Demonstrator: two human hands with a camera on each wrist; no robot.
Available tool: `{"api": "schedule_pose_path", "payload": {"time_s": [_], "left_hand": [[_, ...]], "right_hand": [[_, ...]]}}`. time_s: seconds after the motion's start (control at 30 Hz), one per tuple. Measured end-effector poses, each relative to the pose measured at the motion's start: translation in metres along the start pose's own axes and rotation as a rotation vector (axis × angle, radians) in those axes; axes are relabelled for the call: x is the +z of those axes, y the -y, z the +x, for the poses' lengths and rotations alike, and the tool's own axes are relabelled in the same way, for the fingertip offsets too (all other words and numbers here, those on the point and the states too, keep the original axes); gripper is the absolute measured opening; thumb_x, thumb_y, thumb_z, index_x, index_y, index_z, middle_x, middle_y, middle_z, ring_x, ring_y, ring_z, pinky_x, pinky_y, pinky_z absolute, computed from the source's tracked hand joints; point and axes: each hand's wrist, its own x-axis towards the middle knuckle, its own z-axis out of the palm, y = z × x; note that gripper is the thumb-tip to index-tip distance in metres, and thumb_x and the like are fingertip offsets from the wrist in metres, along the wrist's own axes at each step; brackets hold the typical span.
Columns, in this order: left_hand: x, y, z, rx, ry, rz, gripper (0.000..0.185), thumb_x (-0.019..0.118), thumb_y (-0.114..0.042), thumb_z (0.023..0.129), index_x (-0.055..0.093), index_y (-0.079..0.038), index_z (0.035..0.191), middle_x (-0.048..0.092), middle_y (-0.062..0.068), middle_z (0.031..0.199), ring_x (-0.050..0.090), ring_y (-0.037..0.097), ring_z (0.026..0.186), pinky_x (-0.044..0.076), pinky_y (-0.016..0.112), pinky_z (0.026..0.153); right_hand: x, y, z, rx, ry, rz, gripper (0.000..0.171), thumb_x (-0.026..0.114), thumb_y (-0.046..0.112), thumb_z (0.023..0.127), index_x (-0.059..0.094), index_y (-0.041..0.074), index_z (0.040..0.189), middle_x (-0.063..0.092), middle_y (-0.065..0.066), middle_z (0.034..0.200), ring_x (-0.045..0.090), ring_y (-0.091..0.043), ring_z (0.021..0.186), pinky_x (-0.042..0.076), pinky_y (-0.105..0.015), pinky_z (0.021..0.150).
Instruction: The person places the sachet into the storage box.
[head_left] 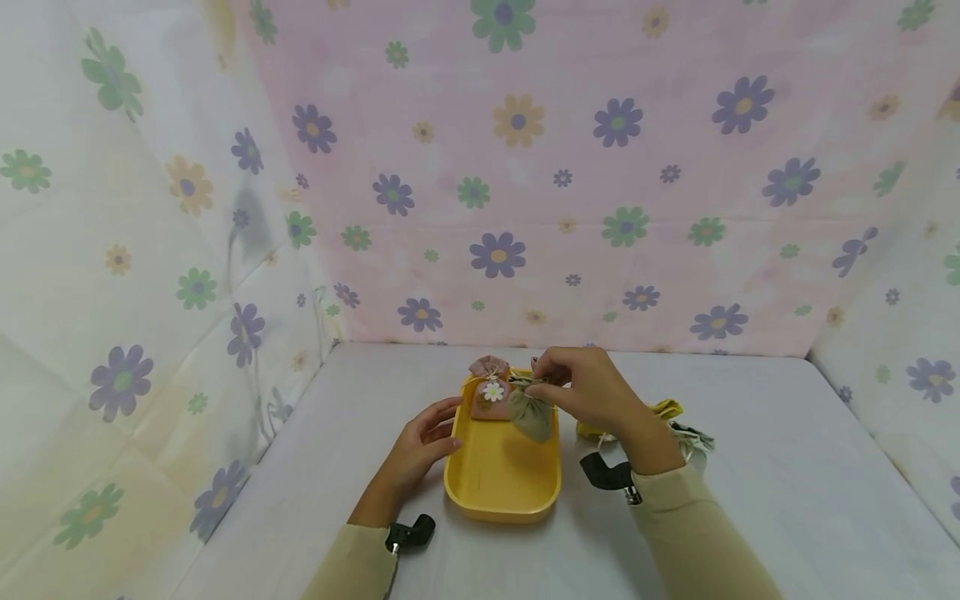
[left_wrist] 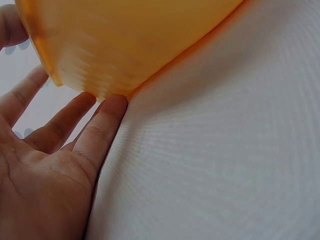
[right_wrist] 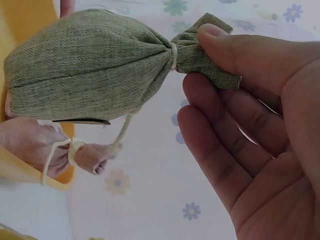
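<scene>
My right hand (head_left: 592,387) pinches a green drawstring pouch (right_wrist: 90,65) by its gathered neck, thumb on one side and fingers on the other. The pouch hangs over the far right part of a yellow tray (head_left: 502,507). Inside the tray, at its far end, lies a pink pouch (head_left: 491,408) with a white daisy on it and a pale cord round its neck. At the tray's left side is my left hand (head_left: 423,437), its fairly straight fingers (left_wrist: 102,130) touching the outer wall low down near the tabletop.
Right of the tray, partly behind my right forearm, lie a yellow cloth pouch (head_left: 666,408) and a pale green one (head_left: 693,437). The white table (head_left: 322,467) ends at a flower-print curtain (head_left: 558,208) behind and on both sides.
</scene>
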Motion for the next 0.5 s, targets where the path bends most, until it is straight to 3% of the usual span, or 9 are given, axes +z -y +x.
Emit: {"api": "schedule_pose_path", "payload": {"time_s": [0.2,0.5], "left_hand": [[0.000,-0.001,0.000,-0.018,-0.009,-0.004,0.065,0.074,-0.008,0.090,0.053,-0.023,0.150,0.053,0.005,0.153,0.055,0.030,0.139,0.054,0.034,0.107],[0.000,-0.001,0.001,-0.027,-0.012,0.009,0.066,0.075,-0.009,0.090,0.054,-0.027,0.149,0.051,0.004,0.156,0.055,0.031,0.140,0.053,0.036,0.108]], "right_hand": [[0.010,0.001,0.007,0.005,0.004,0.024,0.010,0.082,0.022,0.090,0.073,0.025,0.092,0.069,0.014,0.086,0.067,-0.003,0.075,0.060,-0.026,0.069],[0.023,0.001,0.017,0.090,0.067,0.055,0.008,0.081,0.025,0.091,0.074,0.025,0.095,0.071,0.013,0.088,0.068,-0.005,0.076,0.061,-0.026,0.069]]}}
